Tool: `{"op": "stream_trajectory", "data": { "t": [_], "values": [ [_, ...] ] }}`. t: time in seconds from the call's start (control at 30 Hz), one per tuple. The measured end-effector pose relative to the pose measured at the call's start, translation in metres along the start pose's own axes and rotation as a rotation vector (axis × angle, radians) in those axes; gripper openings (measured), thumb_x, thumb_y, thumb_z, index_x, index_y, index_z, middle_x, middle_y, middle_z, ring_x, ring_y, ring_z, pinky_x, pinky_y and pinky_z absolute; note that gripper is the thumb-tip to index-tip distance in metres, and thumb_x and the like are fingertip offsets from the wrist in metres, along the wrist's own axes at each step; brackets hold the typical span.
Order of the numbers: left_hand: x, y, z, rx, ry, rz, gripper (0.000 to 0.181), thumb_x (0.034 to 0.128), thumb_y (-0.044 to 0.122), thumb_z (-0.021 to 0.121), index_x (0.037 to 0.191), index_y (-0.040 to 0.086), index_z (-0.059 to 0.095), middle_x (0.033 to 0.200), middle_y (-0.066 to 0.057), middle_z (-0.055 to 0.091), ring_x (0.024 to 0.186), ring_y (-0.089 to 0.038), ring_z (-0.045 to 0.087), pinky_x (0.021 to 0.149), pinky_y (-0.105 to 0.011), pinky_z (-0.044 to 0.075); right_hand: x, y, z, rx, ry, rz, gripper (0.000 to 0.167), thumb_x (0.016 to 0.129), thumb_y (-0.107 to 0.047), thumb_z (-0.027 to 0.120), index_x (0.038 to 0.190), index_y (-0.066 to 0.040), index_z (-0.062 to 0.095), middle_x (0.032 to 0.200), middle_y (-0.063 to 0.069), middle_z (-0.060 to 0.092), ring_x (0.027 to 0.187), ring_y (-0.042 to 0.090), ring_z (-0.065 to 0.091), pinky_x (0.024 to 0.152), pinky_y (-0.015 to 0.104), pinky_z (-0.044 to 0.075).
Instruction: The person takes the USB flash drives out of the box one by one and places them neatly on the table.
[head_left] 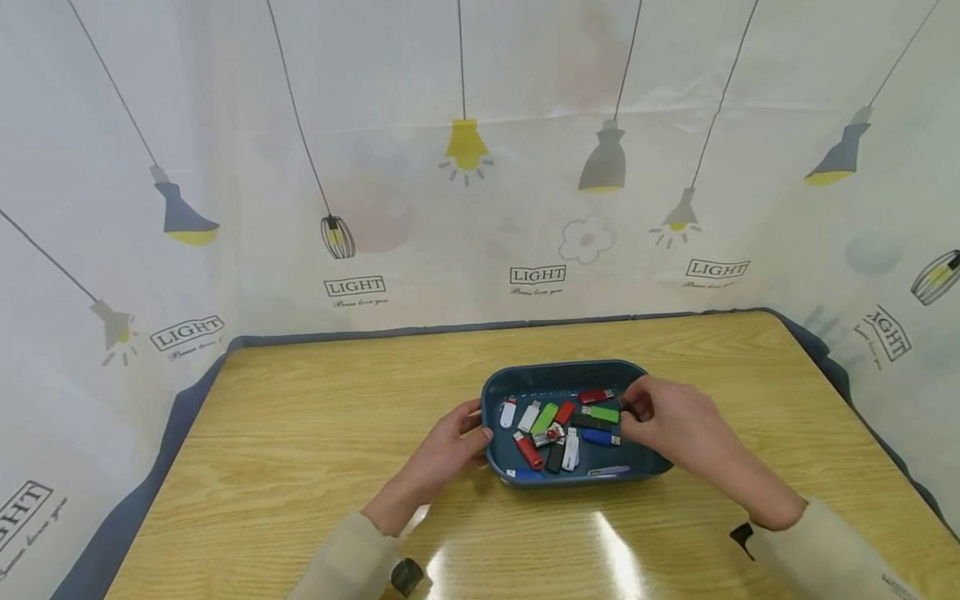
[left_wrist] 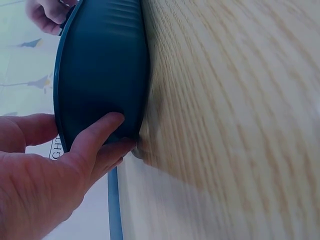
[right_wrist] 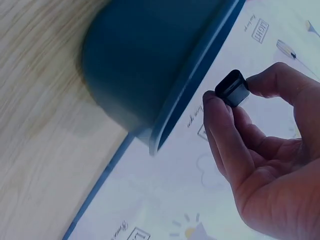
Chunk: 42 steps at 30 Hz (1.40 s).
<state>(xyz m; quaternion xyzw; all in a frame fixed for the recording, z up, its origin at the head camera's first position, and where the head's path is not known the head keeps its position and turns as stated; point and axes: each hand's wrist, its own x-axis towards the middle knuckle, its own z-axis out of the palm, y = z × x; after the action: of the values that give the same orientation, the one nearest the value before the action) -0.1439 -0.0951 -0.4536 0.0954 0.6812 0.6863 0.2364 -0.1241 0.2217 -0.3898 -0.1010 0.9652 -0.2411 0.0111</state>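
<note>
A dark blue tray with rounded corners stands on the wooden table, several USB sticks lying inside it. My left hand holds its left end. In the left wrist view, the thumb is at the rim and the fingers lie against the outer wall. Over the tray's right end, my right hand pinches a small black USB stick between thumb and fingertips. Inside the tray, a green USB stick and a blue USB stick lie closest to that hand.
Around the tray spreads the wooden tabletop. A pale curtain printed with lamps hangs behind it and at both sides. Other sticks in the tray include a red one and a white one.
</note>
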Motion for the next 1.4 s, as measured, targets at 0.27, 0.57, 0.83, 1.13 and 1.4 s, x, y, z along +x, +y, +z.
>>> {"op": "stream_trajectory", "data": {
  "t": [0.27, 0.57, 0.83, 1.13, 1.4],
  "values": [
    [0.000, 0.001, 0.001, 0.016, 0.019, -0.011, 0.055, 0.1058, 0.003, 0.046, 0.157, -0.009, 0.029, 0.155, -0.037, 0.037, 0.125, -0.046, 0.059, 0.100, -0.051, 0.054, -0.010, 0.017, -0.011, -0.024, 0.076, 0.026, 0.017, 0.088, -0.016, 0.074, 0.100, -0.004, 0.072, 0.085, -0.001, 0.071, 0.073, 0.014, 0.065, 0.061, 0.033, 0.054],
    [0.000, 0.002, 0.002, 0.023, 0.046, -0.027, 0.054, 0.1055, 0.003, 0.047, 0.155, -0.010, 0.029, 0.153, -0.039, 0.038, 0.121, -0.047, 0.061, 0.099, -0.052, 0.055, -0.018, 0.044, -0.022, -0.040, 0.085, 0.091, 0.022, 0.088, -0.020, 0.072, 0.101, -0.002, 0.071, 0.089, 0.004, 0.074, 0.079, 0.022, 0.070, 0.064, 0.039, 0.055],
    [-0.001, 0.003, 0.003, 0.035, 0.080, -0.012, 0.053, 0.1046, 0.002, 0.048, 0.154, -0.010, 0.032, 0.151, -0.039, 0.042, 0.117, -0.046, 0.064, 0.094, -0.051, 0.058, -0.022, 0.070, -0.021, -0.051, 0.066, 0.129, 0.023, 0.090, -0.022, 0.069, 0.101, -0.002, 0.070, 0.089, 0.003, 0.073, 0.076, 0.020, 0.066, 0.062, 0.036, 0.051],
    [-0.004, 0.001, -0.002, 0.049, 0.106, -0.012, 0.053, 0.1045, 0.002, 0.049, 0.153, -0.010, 0.033, 0.151, -0.038, 0.042, 0.116, -0.046, 0.065, 0.093, -0.050, 0.059, -0.017, 0.093, -0.014, -0.062, 0.002, 0.181, 0.034, 0.092, -0.024, 0.068, 0.108, 0.006, 0.068, 0.091, 0.008, 0.071, 0.070, 0.018, 0.060, 0.058, 0.034, 0.047],
    [-0.008, 0.001, -0.004, 0.057, 0.109, -0.017, 0.053, 0.1043, 0.004, 0.049, 0.153, -0.009, 0.033, 0.151, -0.037, 0.043, 0.116, -0.045, 0.066, 0.093, -0.051, 0.058, -0.006, 0.105, -0.007, -0.066, -0.065, 0.194, 0.028, 0.092, -0.022, 0.066, 0.102, 0.003, 0.070, 0.084, 0.006, 0.069, 0.062, 0.017, 0.051, 0.055, 0.032, 0.039]
  ]
}}
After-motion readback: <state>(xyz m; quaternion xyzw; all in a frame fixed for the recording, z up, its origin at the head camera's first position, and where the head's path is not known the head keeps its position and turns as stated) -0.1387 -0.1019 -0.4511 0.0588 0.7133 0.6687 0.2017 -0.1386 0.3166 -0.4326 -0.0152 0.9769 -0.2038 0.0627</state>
